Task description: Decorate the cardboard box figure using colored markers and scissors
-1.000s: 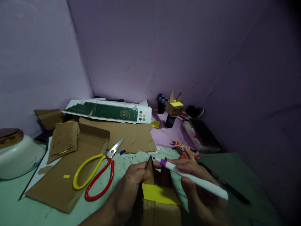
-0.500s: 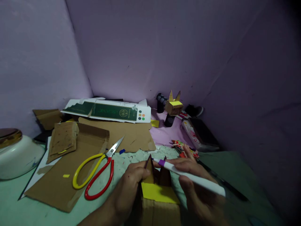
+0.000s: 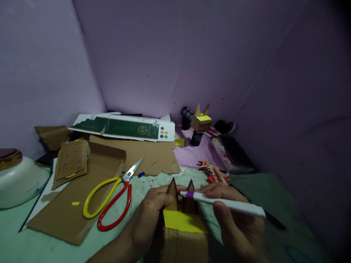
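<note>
In front of me stands a small cardboard box (image 3: pixel 185 244) with a yellow paper strip (image 3: pixel 185 222) across its top and two pointed cardboard ears (image 3: pixel 172 197) edged in dark purple. My left hand (image 3: pixel 152 208) pinches the left ear between thumb and fingers. A white marker with a purple collar (image 3: pixel 230 205) lies in the grip of my right hand (image 3: pixel 233 215). Its tip points left and is at the inner edge of the left ear; whether it touches I cannot tell. The box's lower part runs out of view.
Scissors with yellow and red handles (image 3: pixel 113 199) lie open on the left, partly over cardboard (image 3: pixel 63 215). Behind are a green and white carton piece (image 3: pixel 123 128) and a similar eared box (image 3: pixel 202 123) on a black stand. A white pot (image 3: pixel 22 184) stands far left.
The marker's tip has moved down along the left ear, and the marker now lies flatter. My left hand keeps its hold on the ear. The view has shifted slightly.
</note>
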The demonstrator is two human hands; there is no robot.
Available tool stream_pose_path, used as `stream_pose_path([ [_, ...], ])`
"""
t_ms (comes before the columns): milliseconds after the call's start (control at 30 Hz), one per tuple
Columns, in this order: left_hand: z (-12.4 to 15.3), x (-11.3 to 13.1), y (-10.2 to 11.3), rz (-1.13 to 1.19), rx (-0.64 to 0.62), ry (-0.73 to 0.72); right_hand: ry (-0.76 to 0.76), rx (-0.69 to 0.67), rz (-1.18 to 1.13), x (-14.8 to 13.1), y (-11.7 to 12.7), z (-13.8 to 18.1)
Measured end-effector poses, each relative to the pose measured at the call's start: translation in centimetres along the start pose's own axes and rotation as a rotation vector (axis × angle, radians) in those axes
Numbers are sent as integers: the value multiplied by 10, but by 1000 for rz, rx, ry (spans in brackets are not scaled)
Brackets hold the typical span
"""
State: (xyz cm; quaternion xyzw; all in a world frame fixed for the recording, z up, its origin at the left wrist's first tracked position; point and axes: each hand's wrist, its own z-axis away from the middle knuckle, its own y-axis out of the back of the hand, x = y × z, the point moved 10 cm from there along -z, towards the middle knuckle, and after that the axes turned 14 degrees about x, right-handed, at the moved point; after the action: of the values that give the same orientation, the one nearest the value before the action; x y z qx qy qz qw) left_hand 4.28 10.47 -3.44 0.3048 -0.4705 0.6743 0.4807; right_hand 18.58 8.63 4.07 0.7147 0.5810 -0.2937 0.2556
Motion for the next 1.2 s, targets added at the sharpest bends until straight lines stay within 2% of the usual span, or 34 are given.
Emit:
stream_pose_path([
  [233, 1, 3, -6, 31, -50, -27, 38, -17, 84, -1, -2, -2],
  [333, 0, 2, -2, 31, -21, -31, 27, -80, 109, -1, -4, -1],
  [467, 1, -2, -5, 63, -50, 11, 48, -131, 122, -4, -5, -1],
  [733, 0, -9, 0, 23, -9, 84, -13, -98, 83, 3, -2, 1],
  [867, 0, -7, 1, 28, -2, 57, 24, -133, 100, -2, -6, 2],
  [1000, 0, -4, 0, 24, 8, 27, -5, -160, 119, -2, -7, 0],
  [1100, 0, -7, -3, 56, -29, 54, -11, -203, 120, -2, -10, -1],
  [1200, 0, -11, -6, 90, -79, 90, 13, -140, 95, -6, -4, -5],
])
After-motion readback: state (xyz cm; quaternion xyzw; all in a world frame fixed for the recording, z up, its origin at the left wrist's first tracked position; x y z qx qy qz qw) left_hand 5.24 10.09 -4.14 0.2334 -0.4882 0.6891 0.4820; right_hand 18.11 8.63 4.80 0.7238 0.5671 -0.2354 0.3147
